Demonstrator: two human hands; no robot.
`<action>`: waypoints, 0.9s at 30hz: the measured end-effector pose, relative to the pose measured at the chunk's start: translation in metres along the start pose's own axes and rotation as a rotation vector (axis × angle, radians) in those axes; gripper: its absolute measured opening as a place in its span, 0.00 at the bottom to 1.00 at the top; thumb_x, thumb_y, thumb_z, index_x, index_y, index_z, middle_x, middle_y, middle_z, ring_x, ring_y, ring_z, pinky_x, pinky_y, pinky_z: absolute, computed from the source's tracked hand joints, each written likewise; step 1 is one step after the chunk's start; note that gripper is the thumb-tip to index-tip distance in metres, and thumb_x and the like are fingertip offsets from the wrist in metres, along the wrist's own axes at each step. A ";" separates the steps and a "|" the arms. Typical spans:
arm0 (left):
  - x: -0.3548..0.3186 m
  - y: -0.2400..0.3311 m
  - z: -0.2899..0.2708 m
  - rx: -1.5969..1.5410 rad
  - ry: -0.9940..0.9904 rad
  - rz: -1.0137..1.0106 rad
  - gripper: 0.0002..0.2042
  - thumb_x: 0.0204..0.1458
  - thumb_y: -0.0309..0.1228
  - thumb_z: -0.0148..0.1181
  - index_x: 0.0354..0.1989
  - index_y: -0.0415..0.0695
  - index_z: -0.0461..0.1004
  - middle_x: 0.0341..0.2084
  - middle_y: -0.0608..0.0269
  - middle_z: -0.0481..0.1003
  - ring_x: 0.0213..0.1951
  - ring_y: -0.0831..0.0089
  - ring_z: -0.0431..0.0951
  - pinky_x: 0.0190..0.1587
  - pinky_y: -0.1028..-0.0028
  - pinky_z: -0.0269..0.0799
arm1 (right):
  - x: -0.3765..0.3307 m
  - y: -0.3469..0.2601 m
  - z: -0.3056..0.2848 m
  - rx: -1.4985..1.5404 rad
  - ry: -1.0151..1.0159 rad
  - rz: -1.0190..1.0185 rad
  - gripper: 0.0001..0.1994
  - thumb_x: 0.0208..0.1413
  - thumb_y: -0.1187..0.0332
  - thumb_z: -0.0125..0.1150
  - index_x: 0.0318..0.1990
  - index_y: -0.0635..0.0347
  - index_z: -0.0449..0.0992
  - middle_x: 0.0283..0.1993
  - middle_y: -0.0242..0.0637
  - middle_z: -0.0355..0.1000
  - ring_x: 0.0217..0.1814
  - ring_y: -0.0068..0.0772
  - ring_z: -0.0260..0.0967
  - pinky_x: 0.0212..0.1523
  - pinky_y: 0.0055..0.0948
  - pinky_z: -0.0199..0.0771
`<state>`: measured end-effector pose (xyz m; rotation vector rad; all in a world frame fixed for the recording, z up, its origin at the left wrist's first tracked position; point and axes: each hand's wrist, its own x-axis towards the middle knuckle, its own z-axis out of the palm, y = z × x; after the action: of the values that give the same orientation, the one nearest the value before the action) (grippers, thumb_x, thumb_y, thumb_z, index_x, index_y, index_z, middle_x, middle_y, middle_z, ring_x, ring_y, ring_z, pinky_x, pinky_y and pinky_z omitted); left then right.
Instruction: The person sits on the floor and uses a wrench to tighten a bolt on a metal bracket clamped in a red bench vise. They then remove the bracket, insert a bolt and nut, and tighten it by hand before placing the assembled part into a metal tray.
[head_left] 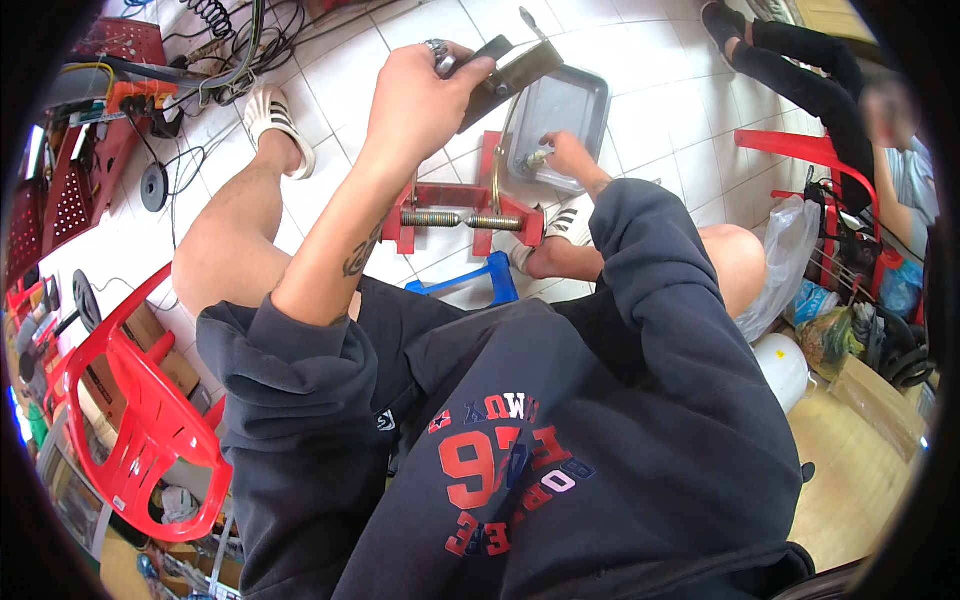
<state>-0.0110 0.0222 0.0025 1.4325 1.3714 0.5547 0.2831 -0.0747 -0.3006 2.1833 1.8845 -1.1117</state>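
Observation:
My left hand [420,100] is raised in front of me, its fingers closed round a dark metal bracket [525,75] with a flat plate and a thin tab sticking up. Lower and to the right, my right hand [570,157] pinches a small shiny metal fitting [538,159] over the near part of a grey tray [592,105]. The exact kind of fitting is too small to tell. Between my legs stands a red metal frame [445,195] with two coil springs [430,218] across it, below both hands. The bracket hides part of the tray's far left side.
A small blue plastic stool [500,280] sits below the red frame. A red chair [150,420] stands at my left, near cables [240,60] and a perforated red panel [60,210]. At the right are another person's legs [810,70], a red chair [800,147] and plastic bags [785,255].

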 end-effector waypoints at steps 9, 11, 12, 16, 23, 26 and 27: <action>0.005 0.010 -0.005 -0.835 -0.117 -0.097 0.14 0.60 0.39 0.62 0.37 0.38 0.77 0.15 0.77 0.64 0.17 0.88 0.57 0.18 0.80 0.52 | -0.020 -0.133 -0.177 0.364 0.017 -0.320 0.25 0.55 0.66 0.61 0.61 0.59 0.69 0.59 0.47 0.72 0.58 0.41 0.72 0.54 0.34 0.73; -0.006 0.015 -0.011 -0.998 -0.082 -0.099 0.10 0.61 0.38 0.60 0.36 0.44 0.72 0.18 0.78 0.63 0.16 0.89 0.53 0.17 0.81 0.47 | -0.098 -0.223 -0.206 0.324 -0.092 -0.202 0.30 0.55 0.66 0.63 0.64 0.64 0.64 0.61 0.49 0.69 0.59 0.44 0.70 0.60 0.36 0.69; -0.006 0.023 -0.007 -1.078 -0.090 -0.069 0.09 0.61 0.37 0.60 0.36 0.46 0.70 0.20 0.77 0.65 0.16 0.88 0.52 0.17 0.81 0.47 | -0.114 -0.226 -0.201 0.276 -0.003 -0.247 0.30 0.54 0.66 0.63 0.65 0.64 0.63 0.60 0.49 0.70 0.60 0.45 0.70 0.62 0.37 0.68; -0.016 0.019 -0.011 -1.172 -0.109 -0.051 0.09 0.63 0.37 0.58 0.35 0.47 0.68 0.21 0.77 0.64 0.15 0.88 0.51 0.17 0.81 0.46 | -0.137 -0.205 -0.151 -0.128 0.588 -0.254 0.31 0.52 0.68 0.63 0.65 0.63 0.63 0.58 0.47 0.71 0.62 0.46 0.68 0.64 0.40 0.66; -0.045 0.045 -0.016 -1.256 -0.100 -0.033 0.09 0.64 0.36 0.56 0.33 0.47 0.67 0.17 0.77 0.62 0.15 0.87 0.51 0.17 0.80 0.47 | -0.224 -0.267 -0.180 0.753 0.192 -0.398 0.26 0.60 0.66 0.60 0.64 0.65 0.64 0.58 0.43 0.70 0.61 0.35 0.68 0.61 0.35 0.69; -0.060 0.058 -0.011 -1.236 -0.268 -0.064 0.10 0.65 0.39 0.54 0.34 0.51 0.65 0.18 0.74 0.63 0.17 0.83 0.51 0.20 0.78 0.50 | -0.228 -0.291 -0.174 0.816 0.231 -0.373 0.18 0.63 0.66 0.57 0.56 0.67 0.69 0.48 0.37 0.73 0.48 0.27 0.71 0.48 0.29 0.73; -0.063 0.064 -0.012 -1.141 -0.290 -0.047 0.10 0.64 0.40 0.55 0.34 0.52 0.64 0.16 0.76 0.58 0.18 0.82 0.53 0.20 0.77 0.50 | -0.223 -0.293 -0.178 0.872 0.257 -0.350 0.15 0.63 0.67 0.58 0.53 0.67 0.71 0.40 0.34 0.75 0.40 0.24 0.72 0.41 0.27 0.74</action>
<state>-0.0086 -0.0200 0.0827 0.5034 0.6219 0.8607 0.1109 -0.1032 0.0695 2.5172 2.2269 -2.1412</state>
